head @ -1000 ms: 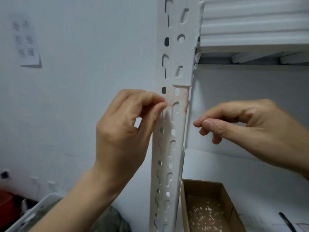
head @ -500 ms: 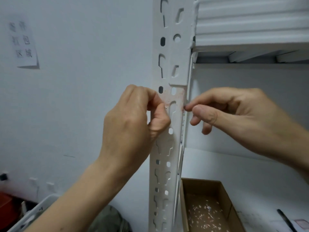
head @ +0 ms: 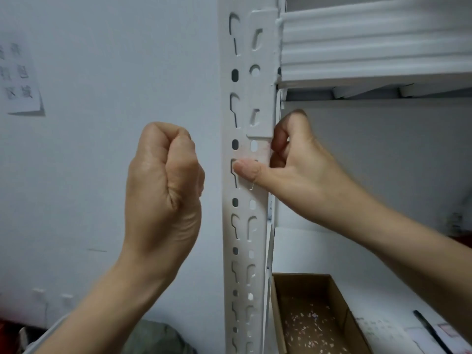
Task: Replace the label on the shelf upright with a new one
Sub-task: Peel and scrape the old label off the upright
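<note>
The white perforated shelf upright runs top to bottom through the middle of the view. A faint pinkish patch of label residue marks its front, just under a bracket step. My right hand grips the upright there: the thumb presses flat across the front below the residue, and the fingers curl round the right edge. My left hand hovers to the left of the upright as a closed fist, apart from the metal. Nothing shows inside the fist. No new label is in sight.
An open cardboard box with paper scraps inside sits on the lower shelf board. A black pen lies at the bottom right. The upper shelf beam juts out at the top right. A paper notice hangs on the wall.
My left hand has pulled away from the upright and closed into a fist. My right hand has moved left onto the upright, its thumb now across the front face.
</note>
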